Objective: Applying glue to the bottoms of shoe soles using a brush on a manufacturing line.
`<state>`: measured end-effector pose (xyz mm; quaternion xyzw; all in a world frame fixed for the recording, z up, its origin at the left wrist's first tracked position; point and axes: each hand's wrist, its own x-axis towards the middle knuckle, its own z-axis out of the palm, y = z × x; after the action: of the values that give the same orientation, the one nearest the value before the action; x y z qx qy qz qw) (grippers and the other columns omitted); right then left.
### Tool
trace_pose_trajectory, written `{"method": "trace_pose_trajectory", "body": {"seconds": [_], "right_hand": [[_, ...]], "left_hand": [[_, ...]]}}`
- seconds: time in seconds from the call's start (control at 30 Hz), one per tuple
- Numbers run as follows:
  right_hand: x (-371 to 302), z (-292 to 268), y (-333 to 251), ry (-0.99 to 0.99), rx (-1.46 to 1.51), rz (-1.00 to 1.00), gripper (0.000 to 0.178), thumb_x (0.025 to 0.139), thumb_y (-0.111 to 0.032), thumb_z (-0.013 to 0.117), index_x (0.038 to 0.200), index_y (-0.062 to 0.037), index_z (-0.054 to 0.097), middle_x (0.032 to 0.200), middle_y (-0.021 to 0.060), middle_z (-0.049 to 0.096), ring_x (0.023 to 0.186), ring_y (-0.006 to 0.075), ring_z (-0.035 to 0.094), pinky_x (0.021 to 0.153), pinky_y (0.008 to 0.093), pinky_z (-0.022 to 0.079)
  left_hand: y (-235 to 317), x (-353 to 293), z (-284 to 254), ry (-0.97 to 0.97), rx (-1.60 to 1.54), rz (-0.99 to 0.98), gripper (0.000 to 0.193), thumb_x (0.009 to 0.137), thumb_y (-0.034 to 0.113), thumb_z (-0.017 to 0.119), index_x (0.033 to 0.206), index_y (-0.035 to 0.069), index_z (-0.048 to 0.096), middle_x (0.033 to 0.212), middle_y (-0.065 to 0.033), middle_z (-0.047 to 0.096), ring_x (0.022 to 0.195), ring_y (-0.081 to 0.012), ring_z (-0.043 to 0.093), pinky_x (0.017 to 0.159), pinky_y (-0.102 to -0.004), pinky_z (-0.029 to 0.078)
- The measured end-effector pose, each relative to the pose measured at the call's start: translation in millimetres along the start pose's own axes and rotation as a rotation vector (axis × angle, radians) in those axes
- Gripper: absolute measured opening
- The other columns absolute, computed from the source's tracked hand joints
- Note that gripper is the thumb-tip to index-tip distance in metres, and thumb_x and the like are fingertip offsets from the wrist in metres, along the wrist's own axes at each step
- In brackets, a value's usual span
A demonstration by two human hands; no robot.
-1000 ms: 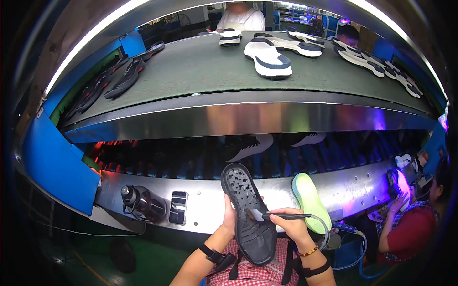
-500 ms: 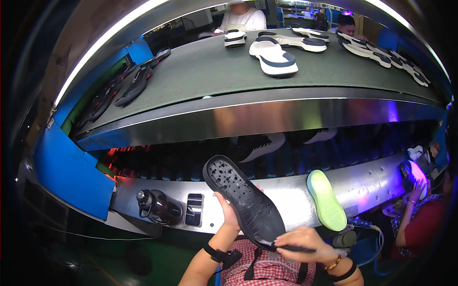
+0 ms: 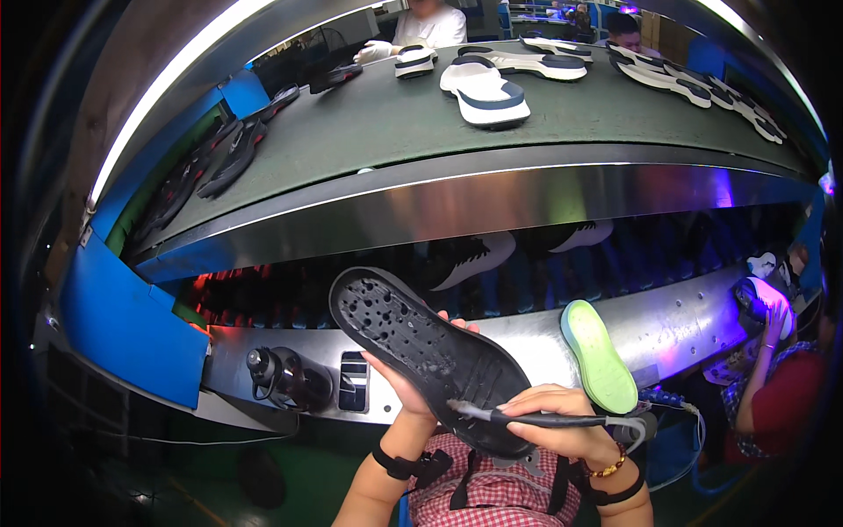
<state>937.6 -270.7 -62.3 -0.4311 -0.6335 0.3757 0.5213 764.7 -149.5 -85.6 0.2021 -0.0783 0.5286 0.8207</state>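
Note:
A black shoe sole (image 3: pixel 406 334), its hollow inner side facing up, rests tilted in my left hand (image 3: pixel 406 386). The fingers of that hand wrap round its edge near the middle, some showing past the far side. Holes dot the sole's far left end. My right hand (image 3: pixel 562 422) grips a dark-handled brush (image 3: pixel 527 418) that trails a grey tube. Its pale bristle tip lies against the inside of the sole toward the near end. To the right, a lime-green sole (image 3: pixel 601 358) lies on the metal ledge (image 3: pixel 676 327).
A dark bottle (image 3: pixel 299 379) and a phone (image 3: pixel 354 383) stand left on the ledge. Behind it runs a roller track with shoes. White soles (image 3: pixel 488 93) and dark soles (image 3: pixel 233 160) lie on the green belt (image 3: pixel 351 132). A co-worker's hand (image 3: pixel 773 318) holds a shoe at right.
The black sole has turned and shifted slightly up-left in my left hand. The brush tip has moved from the sole's near edge further inside. Across the belt, a person's gloved hand and another dark sole have appeared.

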Motion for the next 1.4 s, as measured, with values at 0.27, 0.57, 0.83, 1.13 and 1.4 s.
{"method": "trace_pose_trajectory", "body": {"seconds": [0.27,0.57,0.83,1.13,1.4], "right_hand": [[-5,-11,4,0.030,0.144,-0.075,0.021,0.071,-0.001,0.073,0.092,-0.0021,0.071,0.094,0.0110,0.071,0.091,0.0226,0.066,0.085,0.0343,0.049],[-10,-17,5,0.014,0.471,0.071,0.018,0.074,-0.006,0.074,0.092,-0.0043,0.072,0.094,0.0066,0.071,0.089,0.0193,0.066,0.086,0.0319,0.042],[-14,-30,7,-0.178,0.429,-0.034,0.021,0.065,0.000,0.076,0.086,0.0035,0.071,0.091,0.0164,0.070,0.087,0.0263,0.066,0.083,0.0364,0.049],[-21,-37,16,-0.199,0.559,-0.119,0.024,0.072,0.000,0.075,0.095,0.0011,0.071,0.094,0.0138,0.071,0.091,0.0232,0.065,0.084,0.0326,0.050],[-28,-39,31,-0.187,0.403,-0.026,0.023,0.074,0.001,0.072,0.097,0.0002,0.071,0.098,0.0125,0.070,0.103,0.0241,0.060,0.094,0.0364,0.044]], "left_hand": [[7,5,7,-0.084,0.206,0.030,0.112,0.067,0.091,0.030,0.131,0.001,0.046,0.122,-0.0203,0.054,0.120,-0.0389,0.044,0.106,-0.0508,0.031],[8,12,24,-0.211,0.215,0.053,0.109,0.066,0.088,0.042,0.131,0.001,0.047,0.123,-0.0210,0.054,0.119,-0.0380,0.046,0.108,-0.0502,0.028],[13,14,25,-0.229,0.252,0.020,0.115,0.061,0.093,0.038,0.134,0.004,0.043,0.124,-0.0223,0.053,0.121,-0.0412,0.044,0.105,-0.0537,0.032],[14,17,24,-0.169,0.204,-0.021,0.114,0.062,0.092,0.038,0.133,0.004,0.044,0.122,-0.0230,0.053,0.118,-0.0423,0.046,0.100,-0.0549,0.038],[9,20,36,-0.120,0.252,0.020,0.110,0.067,0.090,0.033,0.132,0.001,0.043,0.121,-0.0244,0.054,0.116,-0.0419,0.048,0.099,-0.0534,0.040]]}}
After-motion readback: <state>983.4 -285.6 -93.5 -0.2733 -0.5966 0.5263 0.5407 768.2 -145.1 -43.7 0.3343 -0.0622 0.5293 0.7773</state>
